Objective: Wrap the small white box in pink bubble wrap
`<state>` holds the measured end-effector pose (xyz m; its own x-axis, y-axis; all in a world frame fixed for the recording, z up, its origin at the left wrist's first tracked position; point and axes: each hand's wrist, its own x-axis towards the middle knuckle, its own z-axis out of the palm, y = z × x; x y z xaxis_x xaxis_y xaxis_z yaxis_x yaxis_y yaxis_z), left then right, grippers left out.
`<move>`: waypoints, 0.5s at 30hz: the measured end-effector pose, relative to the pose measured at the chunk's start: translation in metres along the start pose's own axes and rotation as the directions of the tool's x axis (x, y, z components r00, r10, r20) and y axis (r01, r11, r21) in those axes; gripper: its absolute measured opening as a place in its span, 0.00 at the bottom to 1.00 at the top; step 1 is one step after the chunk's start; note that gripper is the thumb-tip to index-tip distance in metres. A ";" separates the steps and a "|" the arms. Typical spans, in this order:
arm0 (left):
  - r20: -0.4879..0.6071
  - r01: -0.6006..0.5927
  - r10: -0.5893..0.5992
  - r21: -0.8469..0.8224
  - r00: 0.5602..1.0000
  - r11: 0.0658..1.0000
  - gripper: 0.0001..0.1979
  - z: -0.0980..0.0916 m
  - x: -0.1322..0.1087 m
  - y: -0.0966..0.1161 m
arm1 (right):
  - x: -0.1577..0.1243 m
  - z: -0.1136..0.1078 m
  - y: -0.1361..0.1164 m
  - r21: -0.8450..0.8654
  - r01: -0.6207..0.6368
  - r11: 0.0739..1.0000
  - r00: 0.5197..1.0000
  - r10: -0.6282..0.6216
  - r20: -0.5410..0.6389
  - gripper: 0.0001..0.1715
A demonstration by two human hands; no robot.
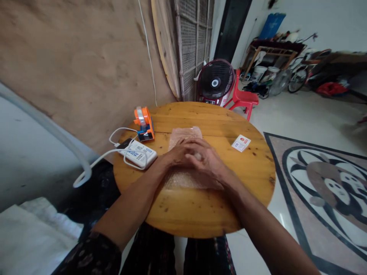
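Observation:
A sheet of bubble wrap lies on the round wooden table, under both my hands. My left hand is closed over the middle of the sheet. From the other side my right hand folds across it, its fingers overlapping the left ones. Between the right thumb and fingers shows a small pale patch, too blurred to name. Whatever is inside the hands is mostly hidden. Left of the sheet stands an orange and blue tape dispenser with a roll of clear tape. A small white printed card lies to the right.
Near my left forearm, a white power bank-like device with a looped white cable rests on the round table. Beyond the far edge are a fan and a red plastic chair. A brown wall borders the left side.

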<state>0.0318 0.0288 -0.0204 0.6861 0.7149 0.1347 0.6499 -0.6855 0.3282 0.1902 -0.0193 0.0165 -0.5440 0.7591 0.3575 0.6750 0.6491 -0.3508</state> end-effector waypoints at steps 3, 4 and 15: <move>0.009 -0.073 0.072 0.009 0.997 0.997 0.27 0.003 0.000 -0.003 | 0.004 0.015 0.008 -0.035 -0.049 0.998 0.996 0.051 0.079 0.27; 0.012 -0.058 0.058 0.015 0.998 0.998 0.31 0.003 0.000 -0.003 | 0.004 0.018 0.015 -0.061 -0.110 0.992 0.990 0.115 0.082 0.28; -0.211 0.097 -0.121 -0.119 0.970 0.988 0.24 -0.016 -0.001 -0.012 | -0.004 -0.004 0.055 -0.190 -0.243 0.951 0.920 0.288 0.267 0.35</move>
<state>0.0182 0.0386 -0.0099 0.5184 0.8052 0.2879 0.6699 -0.5916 0.4486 0.2314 0.0133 -0.0006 -0.4388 0.8986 -0.0036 0.8690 0.4234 -0.2562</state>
